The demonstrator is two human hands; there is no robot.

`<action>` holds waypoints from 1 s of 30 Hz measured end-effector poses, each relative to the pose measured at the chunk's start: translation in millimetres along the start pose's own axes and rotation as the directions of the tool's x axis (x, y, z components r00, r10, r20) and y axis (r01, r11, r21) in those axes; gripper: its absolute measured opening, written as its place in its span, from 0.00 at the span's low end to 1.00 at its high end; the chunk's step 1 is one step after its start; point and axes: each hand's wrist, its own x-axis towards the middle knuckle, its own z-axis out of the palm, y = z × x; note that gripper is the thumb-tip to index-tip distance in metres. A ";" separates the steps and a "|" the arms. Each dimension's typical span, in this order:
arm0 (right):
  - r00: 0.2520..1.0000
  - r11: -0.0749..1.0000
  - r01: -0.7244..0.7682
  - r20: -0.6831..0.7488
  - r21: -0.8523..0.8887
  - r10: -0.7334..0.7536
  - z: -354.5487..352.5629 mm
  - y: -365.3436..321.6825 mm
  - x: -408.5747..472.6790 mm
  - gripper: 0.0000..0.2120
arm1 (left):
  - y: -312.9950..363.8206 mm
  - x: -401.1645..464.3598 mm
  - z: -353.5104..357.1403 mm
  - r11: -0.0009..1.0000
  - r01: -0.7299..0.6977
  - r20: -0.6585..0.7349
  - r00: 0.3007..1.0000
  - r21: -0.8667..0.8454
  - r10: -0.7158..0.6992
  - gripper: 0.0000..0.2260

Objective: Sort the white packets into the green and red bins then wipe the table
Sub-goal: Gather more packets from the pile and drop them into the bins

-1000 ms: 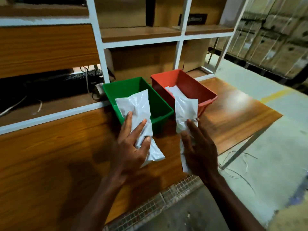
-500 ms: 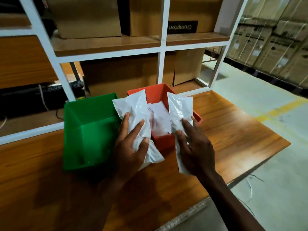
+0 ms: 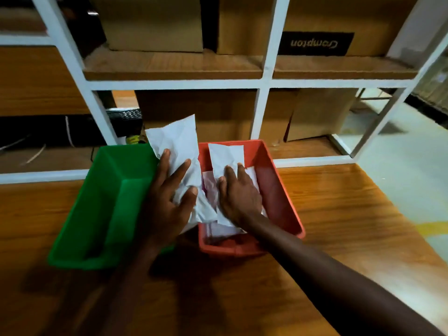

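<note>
Now the left hand [image 3: 169, 202] is gripping a crumpled white packet [image 3: 179, 146] over the rim between the green bin [image 3: 106, 202] and the red bin [image 3: 278, 197], while the right hand [image 3: 238, 197] is pressing another packet [image 3: 226, 155] down inside the red bin, both bins sitting near the worktop's [image 3: 351, 226] back edge.

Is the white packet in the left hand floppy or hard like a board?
Probably floppy: the white packet is creased and bends where the left hand grips it. It likely weighs little, since a few fingers hold it up. Its plastic-looking skin may be slippery.
</note>
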 end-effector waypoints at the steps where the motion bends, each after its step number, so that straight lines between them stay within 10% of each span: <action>1: 0.999 1.000 0.007 0.038 -0.008 -0.007 11.2 1.2 6.1 0.21 | 1.3 0.2 -1.3 0.999 0.014 -0.011 1.000 0.031 -0.014 0.25; 18: 0.851 0.994 -0.039 0.519 -0.098 0.085 74.0 12.8 18.6 0.30 | -11.9 -13.9 -10.2 0.992 0.095 0.005 0.995 0.081 -0.095 0.26; 23: 0.902 0.974 -0.138 0.429 0.182 0.047 21.8 1.5 18.3 0.31 | -5.5 -10.1 -2.5 0.997 0.068 0.036 0.997 0.038 -0.070 0.25; 30: 0.899 0.308 -0.386 0.430 0.870 -0.088 -76.5 -11.2 -10.9 0.16 | 12.3 -3.1 31.9 1.000 0.006 0.088 0.996 -0.017 -0.005 0.33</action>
